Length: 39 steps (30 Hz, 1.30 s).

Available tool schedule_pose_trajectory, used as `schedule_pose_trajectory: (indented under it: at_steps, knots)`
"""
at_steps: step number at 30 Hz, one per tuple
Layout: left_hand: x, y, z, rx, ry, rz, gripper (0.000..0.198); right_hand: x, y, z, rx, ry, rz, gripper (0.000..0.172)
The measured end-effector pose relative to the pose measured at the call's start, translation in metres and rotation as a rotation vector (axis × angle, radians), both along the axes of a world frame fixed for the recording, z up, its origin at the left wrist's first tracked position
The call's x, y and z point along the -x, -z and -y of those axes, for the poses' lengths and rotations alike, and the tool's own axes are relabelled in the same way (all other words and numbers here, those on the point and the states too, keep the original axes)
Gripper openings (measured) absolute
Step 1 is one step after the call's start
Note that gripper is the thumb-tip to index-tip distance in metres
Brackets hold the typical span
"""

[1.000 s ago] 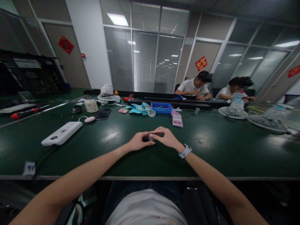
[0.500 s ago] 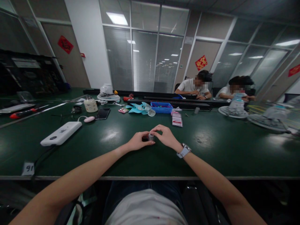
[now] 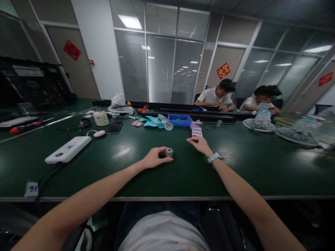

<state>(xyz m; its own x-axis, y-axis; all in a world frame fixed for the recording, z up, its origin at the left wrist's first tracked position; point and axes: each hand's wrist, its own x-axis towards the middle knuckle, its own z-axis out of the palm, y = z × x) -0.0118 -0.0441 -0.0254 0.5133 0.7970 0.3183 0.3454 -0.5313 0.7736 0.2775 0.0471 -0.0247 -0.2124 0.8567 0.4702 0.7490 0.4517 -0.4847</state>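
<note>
On the green table, my left hand (image 3: pixel 156 157) curls round a small metal motor (image 3: pixel 169 152), a grey cylinder standing upright with dark holes in its top face. Fingers and thumb press its sides from the left. To the right of it and a little farther off, my right hand (image 3: pixel 199 144) hangs apart from the motor, thumb and fingertips pinched together. Whatever lies between those fingertips is too small to make out. Just beyond the right hand is a pink and white packet (image 3: pixel 196 130), its lower part covered by the hand.
A blue bin (image 3: pixel 180 120) with small parts stands beyond, beside light-blue fan blades (image 3: pixel 154 122). At left lie a white power bank (image 3: pixel 68 150), a phone (image 3: pixel 115 127) and a cream bottle (image 3: pixel 101 117). Fan housings (image 3: pixel 259 124) stand at right. Two people sit across the table.
My right hand has left the top of the motor and moved right and away, toward the packet. The motor's top now shows. My left hand has stayed round the motor.
</note>
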Motion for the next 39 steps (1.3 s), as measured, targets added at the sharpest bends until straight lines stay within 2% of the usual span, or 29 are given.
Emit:
schedule_pose_trajectory:
  at_steps: [6,14,18,21,24,27,30,33,39]
  knots:
    - [0.0,0.004,-0.002,0.0,-0.01,-0.003,0.051,-0.024,0.015,-0.02,0.098,0.044,0.103,0.02]
    - [0.0,0.003,-0.002,-0.016,0.003,-0.006,0.052,-0.028,0.016,-0.024,0.134,0.038,0.134,0.036]
    - [0.001,0.003,-0.003,-0.008,0.002,-0.007,0.053,-0.027,0.016,-0.022,0.119,0.037,0.119,0.026]
    - [0.001,0.005,-0.007,0.014,-0.052,-0.005,0.053,-0.023,0.013,-0.017,0.091,0.04,0.083,0.02]
    - [0.002,0.008,-0.012,0.057,-0.136,0.015,0.054,-0.009,0.003,-0.005,0.034,0.033,0.025,0.02]
    - [0.003,0.011,-0.016,0.118,-0.151,0.054,0.053,0.022,-0.01,0.019,-0.028,-0.028,-0.037,0.024]
    - [0.003,0.012,-0.016,0.159,-0.107,0.089,0.05,0.06,-0.021,0.049,-0.103,-0.248,-0.141,0.019]
    - [0.003,0.01,-0.012,0.162,-0.047,0.096,0.046,0.087,-0.026,0.073,-0.096,-0.379,-0.185,0.013]
    - [0.003,0.008,-0.007,0.1,-0.003,0.07,0.044,0.094,-0.027,0.083,-0.047,-0.402,-0.183,0.012]
